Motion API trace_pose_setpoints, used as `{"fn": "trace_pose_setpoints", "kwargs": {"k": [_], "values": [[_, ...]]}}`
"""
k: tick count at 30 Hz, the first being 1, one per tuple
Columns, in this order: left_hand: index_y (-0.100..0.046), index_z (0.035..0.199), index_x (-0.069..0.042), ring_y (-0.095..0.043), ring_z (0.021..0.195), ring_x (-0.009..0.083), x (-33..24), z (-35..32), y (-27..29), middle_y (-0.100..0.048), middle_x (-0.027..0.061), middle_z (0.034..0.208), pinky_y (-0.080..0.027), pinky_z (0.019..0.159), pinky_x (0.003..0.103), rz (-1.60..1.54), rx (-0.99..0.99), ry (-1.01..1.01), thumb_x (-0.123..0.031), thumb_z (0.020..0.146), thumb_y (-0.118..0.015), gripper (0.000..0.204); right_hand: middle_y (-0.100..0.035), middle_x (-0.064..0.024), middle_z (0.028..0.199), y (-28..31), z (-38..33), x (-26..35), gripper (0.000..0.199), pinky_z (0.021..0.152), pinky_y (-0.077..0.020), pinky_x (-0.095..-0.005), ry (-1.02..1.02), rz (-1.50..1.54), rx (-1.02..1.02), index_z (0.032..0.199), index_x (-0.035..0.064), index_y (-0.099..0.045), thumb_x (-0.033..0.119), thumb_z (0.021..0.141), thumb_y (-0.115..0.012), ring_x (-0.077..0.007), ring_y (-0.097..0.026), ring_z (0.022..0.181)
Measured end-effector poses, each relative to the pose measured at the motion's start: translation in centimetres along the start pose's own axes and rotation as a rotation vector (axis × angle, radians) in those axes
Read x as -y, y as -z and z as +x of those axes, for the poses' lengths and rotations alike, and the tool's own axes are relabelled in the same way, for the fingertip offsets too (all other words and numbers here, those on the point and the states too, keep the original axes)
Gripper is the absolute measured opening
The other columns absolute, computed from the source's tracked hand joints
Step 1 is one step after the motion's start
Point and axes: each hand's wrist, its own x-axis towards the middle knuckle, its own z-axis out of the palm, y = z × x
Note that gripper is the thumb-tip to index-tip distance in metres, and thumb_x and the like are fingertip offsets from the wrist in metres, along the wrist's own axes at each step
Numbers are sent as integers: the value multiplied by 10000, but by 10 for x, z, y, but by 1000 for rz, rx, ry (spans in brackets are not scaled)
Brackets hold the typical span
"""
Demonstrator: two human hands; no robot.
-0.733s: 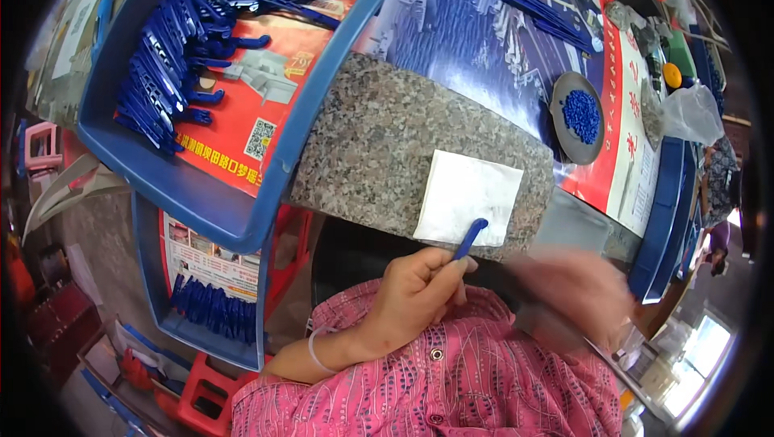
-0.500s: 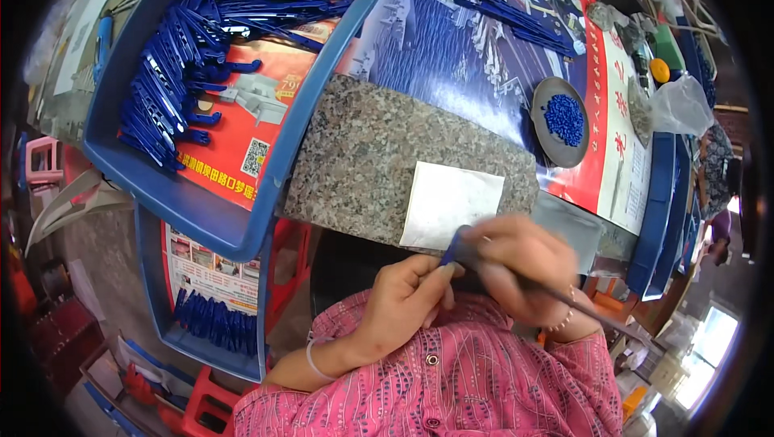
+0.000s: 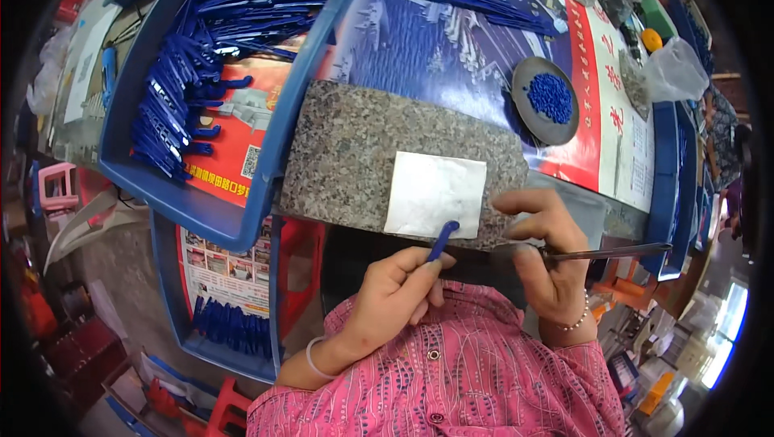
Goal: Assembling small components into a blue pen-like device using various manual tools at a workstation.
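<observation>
My left hand (image 3: 401, 288) pinches a slim blue plastic piece (image 3: 442, 242) between thumb and fingers. Its rounded end points up over the lower edge of a white paper pad (image 3: 435, 193); the rest is hidden in my palm. To the right, my right hand (image 3: 551, 255) holds a slender dark metal tool (image 3: 617, 252) lying across the fingers, its shaft reaching out to the right. The index finger is raised and bent, apart from the blue piece. A round grey dish (image 3: 522, 113) of small blue pellets (image 3: 551, 98) stands beyond my right hand.
Under the pad lies a speckled stone slab (image 3: 355, 135). A blue tray (image 3: 270, 187) at left holds many slim blue pieces (image 3: 165, 106); a lower tray (image 3: 173, 308) holds more. Several blue strips (image 3: 492, 3) lie on the printed sheet (image 3: 387, 42). A clear plastic bag (image 3: 677, 70) sits at right.
My right hand and the metal tool have drawn away to the right from the blue piece. That piece's rounded end now shows plainly in my left hand. The view has shifted slightly.
</observation>
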Motion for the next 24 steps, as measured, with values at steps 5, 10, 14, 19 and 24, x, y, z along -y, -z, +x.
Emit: {"fn": "trace_pose_setpoints", "kwargs": {"k": [5, 10, 14, 19, 24], "values": [[-415, 1197, -18, -410, 408, 43, -10, -15, -13, -580, 65, 652, -315, 396, 163, 51, 130, -53, -70, 925, -435, 278, -591, -62, 919, -4, -20, 0, 154, 702, -424, -241, -463, 380, 8, 962, -3, -579, 38, 815, -562, -101, -537, 800], [-357, 1215, -31, -431, 418, 58, -10, -20, -27, -595, 97, 687, -334, 412, 164, 79, 191, -16, -61, 924, -423, 300, -593, -37, 757, -2, -27, -6, 169, 512, -420, -189, -686, 802, 117, 954, -24, -598, 78, 820, -604, -59, -528, 579], [-360, 1209, -4, -500, 474, 76, 5, -22, -40, -613, 105, 733, -401, 463, 184, 261, 104, -207, -27, 895, -470, 333, -601, -35, 745, 0, -40, -11, 106, 433, -376, -185, -776, 1041, 66, 870, -13, -591, 77, 827, -627, -43, -490, 499], [-453, 1151, 46, -628, 595, 149, 16, -13, -47, -639, 130, 803, -499, 545, 258, 934, -38, -767, 24, 838, -548, 328, -572, -37, 686, 1, -53, -15, 125, 403, -365, -181, -790, 1131, -19, 839, -3, -566, 80, 812, -656, -53, -489, 462], [-509, 1093, 62, -660, 627, 199, 15, -14, -56, -644, 169, 820, -513, 524, 289, 1202, -62, -909, 47, 813, -564, 286, -569, -47, 657, 1, -63, -17, 150, 390, -366, -177, -790, 1181, -56, 820, 12, -542, 101, 813, -664, -55, -490, 450]]}}
